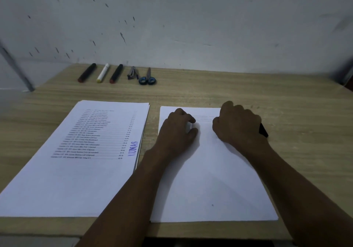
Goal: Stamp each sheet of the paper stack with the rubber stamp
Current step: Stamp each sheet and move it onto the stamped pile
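Resting on the right paper stack (210, 180), both hands (176, 132) curl.

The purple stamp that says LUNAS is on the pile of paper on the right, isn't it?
No. The purple LUNAS stamp is on the left pile, as the head view shows. The right pile, under both hands, shows no purple stamp.

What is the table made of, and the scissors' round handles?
The table looks like wood or a wood-look laminate: pale tan with long grain lines, matte. The scissors seem to have blue plastic handle rings and dull grey metal blades, though they're small and blurry.
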A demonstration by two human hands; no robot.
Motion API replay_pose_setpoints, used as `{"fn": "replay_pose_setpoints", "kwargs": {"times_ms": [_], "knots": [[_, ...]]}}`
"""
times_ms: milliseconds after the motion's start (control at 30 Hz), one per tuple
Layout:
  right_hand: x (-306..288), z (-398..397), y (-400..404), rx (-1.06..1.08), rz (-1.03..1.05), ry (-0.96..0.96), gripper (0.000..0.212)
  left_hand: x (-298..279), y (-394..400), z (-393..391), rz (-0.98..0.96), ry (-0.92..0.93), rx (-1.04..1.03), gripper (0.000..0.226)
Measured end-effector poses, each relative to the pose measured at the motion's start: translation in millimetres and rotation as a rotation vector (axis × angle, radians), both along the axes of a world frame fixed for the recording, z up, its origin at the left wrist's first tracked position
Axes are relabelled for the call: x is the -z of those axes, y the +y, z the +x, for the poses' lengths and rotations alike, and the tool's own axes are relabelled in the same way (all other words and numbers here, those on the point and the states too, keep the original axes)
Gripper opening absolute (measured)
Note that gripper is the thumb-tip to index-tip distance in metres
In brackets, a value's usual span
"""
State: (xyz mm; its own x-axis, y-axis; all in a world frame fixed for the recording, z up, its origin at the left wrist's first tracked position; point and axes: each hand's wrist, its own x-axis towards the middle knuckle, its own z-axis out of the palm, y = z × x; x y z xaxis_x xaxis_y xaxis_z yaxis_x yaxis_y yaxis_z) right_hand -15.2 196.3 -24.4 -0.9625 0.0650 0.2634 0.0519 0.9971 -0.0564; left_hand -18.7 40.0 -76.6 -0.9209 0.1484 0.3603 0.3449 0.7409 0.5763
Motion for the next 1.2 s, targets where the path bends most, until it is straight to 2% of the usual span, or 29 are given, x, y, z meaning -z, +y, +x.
{"fn": "replay_pose_setpoints", "kwargs": {"times_ms": [800,1033,1200], "knots": [[7,-4,7,-0.022,0.017,0.047,0.021,0,2,1,-0.003,-0.003,-0.008,0.024],[-3,1,7,-0.025,-0.055,-0.047,0.020,-1,1,2,0.010,-0.008,-0.008,0.023],[-10,3,14,-0.073,-0.190,-0.135,0.022,-2,2,4,0.011,-0.005,-0.005,0.024]]}}
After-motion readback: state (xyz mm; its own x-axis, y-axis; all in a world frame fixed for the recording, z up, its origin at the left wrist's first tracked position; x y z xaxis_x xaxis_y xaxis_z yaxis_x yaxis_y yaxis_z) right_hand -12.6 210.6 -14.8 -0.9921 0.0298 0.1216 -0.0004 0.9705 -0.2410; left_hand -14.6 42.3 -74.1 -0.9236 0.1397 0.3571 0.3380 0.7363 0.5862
